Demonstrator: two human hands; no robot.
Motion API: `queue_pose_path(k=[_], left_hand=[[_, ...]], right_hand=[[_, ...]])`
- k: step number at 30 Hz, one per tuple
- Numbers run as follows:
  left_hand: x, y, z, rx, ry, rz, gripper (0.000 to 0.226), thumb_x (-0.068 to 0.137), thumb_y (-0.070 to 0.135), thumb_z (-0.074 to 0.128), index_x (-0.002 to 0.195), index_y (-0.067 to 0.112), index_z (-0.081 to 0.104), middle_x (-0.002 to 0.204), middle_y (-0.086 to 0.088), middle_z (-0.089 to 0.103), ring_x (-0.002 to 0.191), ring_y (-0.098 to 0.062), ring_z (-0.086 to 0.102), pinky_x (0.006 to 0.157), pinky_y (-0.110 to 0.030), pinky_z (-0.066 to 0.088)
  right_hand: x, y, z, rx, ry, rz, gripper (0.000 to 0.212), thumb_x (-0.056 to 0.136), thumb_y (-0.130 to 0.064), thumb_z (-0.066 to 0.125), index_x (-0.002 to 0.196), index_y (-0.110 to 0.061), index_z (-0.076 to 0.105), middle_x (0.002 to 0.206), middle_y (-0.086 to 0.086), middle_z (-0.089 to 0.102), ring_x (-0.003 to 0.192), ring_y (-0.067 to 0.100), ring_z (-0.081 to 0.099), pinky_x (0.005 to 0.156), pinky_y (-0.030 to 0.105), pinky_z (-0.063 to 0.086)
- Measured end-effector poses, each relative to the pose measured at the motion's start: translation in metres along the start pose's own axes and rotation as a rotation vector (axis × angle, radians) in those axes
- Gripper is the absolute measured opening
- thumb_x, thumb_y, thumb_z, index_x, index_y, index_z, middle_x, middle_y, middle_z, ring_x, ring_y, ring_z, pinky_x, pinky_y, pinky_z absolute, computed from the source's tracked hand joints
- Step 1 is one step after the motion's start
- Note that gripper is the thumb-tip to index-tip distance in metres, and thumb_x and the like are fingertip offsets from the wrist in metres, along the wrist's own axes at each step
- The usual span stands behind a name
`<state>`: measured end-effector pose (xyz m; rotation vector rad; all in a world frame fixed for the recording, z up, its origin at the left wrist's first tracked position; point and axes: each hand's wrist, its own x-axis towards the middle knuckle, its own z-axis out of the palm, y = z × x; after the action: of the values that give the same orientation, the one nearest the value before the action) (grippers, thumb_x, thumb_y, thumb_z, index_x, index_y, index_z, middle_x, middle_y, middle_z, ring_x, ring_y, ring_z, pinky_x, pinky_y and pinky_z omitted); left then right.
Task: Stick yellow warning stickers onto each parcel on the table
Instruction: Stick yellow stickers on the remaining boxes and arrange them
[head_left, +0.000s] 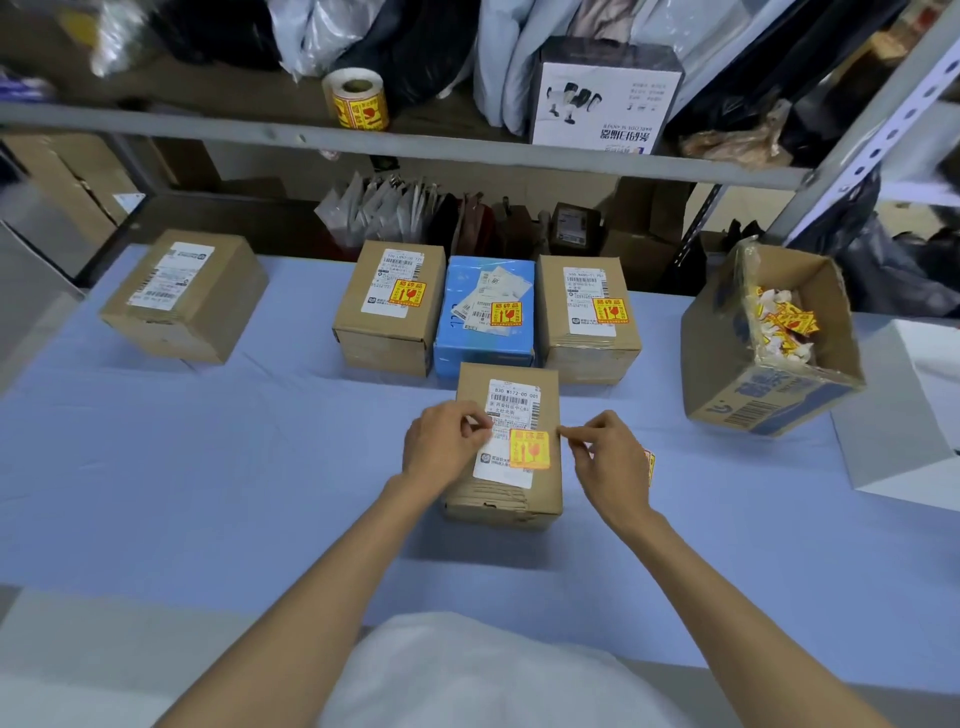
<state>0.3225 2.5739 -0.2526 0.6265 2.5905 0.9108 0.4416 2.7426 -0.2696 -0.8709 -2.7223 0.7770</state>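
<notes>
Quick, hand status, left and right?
Left hand: fingers curled, resting on the front parcel; grip unclear.
Right hand: thumb and forefinger pinched; what they hold is unclear.

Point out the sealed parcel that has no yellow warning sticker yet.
The brown parcel at far left, standing alone. Its top shows only a white label; the row of three and the nearest parcel each carry a yellow sticker.

Yellow sticker on nearest parcel
</notes>
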Motion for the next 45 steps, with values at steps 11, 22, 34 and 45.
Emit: queue_pose_path(k=[11, 22, 34, 45], left_hand=[[-0.004, 0.007, 0.005, 0.174, -0.156, 0.111, 0.041, 0.081, 0.049, 0.068, 0.12, 0.037, 0.064, 0.11, 0.003, 0.065, 0.098, -0.018, 0.058, 0.071, -0.027, 0.04], [0.0, 0.007, -0.004, 0.034, -0.246, 0.016, 0.034, 0.087, 0.02, 0.058, 0.118, 0.034, 0.06, 0.094, 0.006, 0.061, 0.096, -0.02, 0.057, 0.078, -0.03, 0.045], [0.025, 0.063, -0.048, -0.895, -0.056, 0.038, 0.017, 0.081, -0.002, 0.07, 0.093, 0.002, 0.059, 0.088, -0.006, 0.065, 0.077, -0.008, 0.068, 0.068, -0.022, 0.056], [0.033, 0.094, -0.064, -0.887, -0.126, 0.223, 0.017, 0.084, 0.001, 0.068, 0.097, 0.011, 0.074, 0.096, -0.013, 0.073, 0.093, -0.026, 0.071, 0.085, -0.036, 0.058]], right_hand=[[-0.004, 0.009, 0.01, 0.101, -0.026, -0.069, 0.019, 0.086, -0.028, 0.069, 0.102, -0.02, 0.076, 0.117, -0.003, 0.061, 0.1, 0.018, 0.06, 0.068, 0.032, 0.05], [0.002, -0.011, 0.004, 0.142, -0.026, -0.044, 0.026, 0.087, 0.002, 0.059, 0.106, -0.009, 0.072, 0.11, 0.007, 0.06, 0.099, 0.024, 0.06, 0.081, 0.035, 0.052], [0.028, -0.084, -0.045, 0.526, 0.125, -0.299, 0.023, 0.085, -0.01, 0.07, 0.108, -0.01, 0.069, 0.093, -0.002, 0.069, 0.083, 0.004, 0.064, 0.071, 0.009, 0.049], [0.05, -0.086, -0.08, 0.476, 0.312, -0.328, 0.005, 0.081, -0.013, 0.075, 0.084, -0.009, 0.075, 0.074, -0.001, 0.072, 0.068, 0.008, 0.066, 0.062, 0.017, 0.052]])
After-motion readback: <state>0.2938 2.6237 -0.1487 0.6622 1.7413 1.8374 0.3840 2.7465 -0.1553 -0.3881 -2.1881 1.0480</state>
